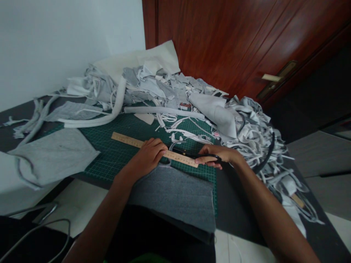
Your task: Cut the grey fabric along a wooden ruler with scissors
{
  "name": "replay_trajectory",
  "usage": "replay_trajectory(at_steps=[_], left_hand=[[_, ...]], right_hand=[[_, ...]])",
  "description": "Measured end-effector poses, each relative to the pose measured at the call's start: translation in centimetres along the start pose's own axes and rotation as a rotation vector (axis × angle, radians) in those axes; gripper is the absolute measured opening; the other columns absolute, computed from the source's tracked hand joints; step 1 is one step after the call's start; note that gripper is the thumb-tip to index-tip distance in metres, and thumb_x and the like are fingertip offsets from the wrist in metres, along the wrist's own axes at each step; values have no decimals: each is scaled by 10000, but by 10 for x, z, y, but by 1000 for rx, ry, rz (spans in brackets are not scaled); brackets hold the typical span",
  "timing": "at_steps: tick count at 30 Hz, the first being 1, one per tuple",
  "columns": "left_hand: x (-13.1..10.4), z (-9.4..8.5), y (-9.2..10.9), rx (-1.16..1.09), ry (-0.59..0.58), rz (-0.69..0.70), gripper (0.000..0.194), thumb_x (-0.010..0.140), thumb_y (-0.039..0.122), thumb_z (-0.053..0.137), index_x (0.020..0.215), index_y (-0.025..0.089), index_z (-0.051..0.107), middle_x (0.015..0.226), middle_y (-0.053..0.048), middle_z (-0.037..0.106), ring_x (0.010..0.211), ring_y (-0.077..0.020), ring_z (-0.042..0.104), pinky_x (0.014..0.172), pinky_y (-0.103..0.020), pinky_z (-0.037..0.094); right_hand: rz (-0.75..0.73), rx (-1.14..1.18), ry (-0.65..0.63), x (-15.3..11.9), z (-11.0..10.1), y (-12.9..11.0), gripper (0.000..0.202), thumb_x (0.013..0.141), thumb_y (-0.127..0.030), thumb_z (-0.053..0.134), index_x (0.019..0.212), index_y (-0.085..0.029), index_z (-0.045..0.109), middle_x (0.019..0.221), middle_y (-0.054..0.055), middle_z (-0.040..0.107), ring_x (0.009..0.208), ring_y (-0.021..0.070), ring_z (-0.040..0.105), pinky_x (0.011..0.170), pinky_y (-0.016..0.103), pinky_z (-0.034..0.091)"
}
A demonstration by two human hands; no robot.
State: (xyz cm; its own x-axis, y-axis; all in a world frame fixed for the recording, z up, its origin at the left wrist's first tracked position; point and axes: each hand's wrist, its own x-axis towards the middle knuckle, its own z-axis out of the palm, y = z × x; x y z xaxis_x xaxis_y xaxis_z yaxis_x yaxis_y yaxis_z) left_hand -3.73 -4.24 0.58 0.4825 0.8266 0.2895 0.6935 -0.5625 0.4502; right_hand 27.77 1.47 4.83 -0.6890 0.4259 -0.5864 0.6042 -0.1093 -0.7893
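My left hand (149, 155) is closed over the middle of a wooden ruler (179, 157), which lies slanted across the green cutting mat (104, 153). My right hand (212, 154) grips black-handled scissors (215, 157), their blades pointing left along the ruler's far edge toward my left hand. The right fingers also touch the ruler's right end. A thin grey strip (170, 162) loops by my left fingertips; whether the blades touch it I cannot tell. Below the ruler, a grey cloth piece (175, 191) hangs over the table's front edge toward my lap.
Heaped grey and white cloth scraps (159, 87) line the back, with a tangled pile of strips (252, 135) at the right. A light grey cloth (57, 155) lies at the left. Behind the table stand a white wall (68, 40) and a brown wooden door (214, 44).
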Motion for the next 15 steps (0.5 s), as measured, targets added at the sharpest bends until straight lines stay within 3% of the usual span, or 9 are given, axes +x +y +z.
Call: replay_trajectory(at_steps=[7,15], left_hand=[[0,5,7,34,13,-83,257,1081,261,435,995,206,670,1054,-75,647,1028,-271,552,959,-464,443],[-1,7,8,45,30,-87,244,1083,255,441,991,203,661,1042,-70,645,1024,-269,547,959,-464,438]], right_hand=[[16,11,-3,0,0,-2,540,777,-644,842,730,-170,589,464,-105,492,343,48,440,328,145,392],[10,4,-3,0,0,-2,556,763,-661,848,727,-172,584,465,-103,494,344,52,442,336,154,424]])
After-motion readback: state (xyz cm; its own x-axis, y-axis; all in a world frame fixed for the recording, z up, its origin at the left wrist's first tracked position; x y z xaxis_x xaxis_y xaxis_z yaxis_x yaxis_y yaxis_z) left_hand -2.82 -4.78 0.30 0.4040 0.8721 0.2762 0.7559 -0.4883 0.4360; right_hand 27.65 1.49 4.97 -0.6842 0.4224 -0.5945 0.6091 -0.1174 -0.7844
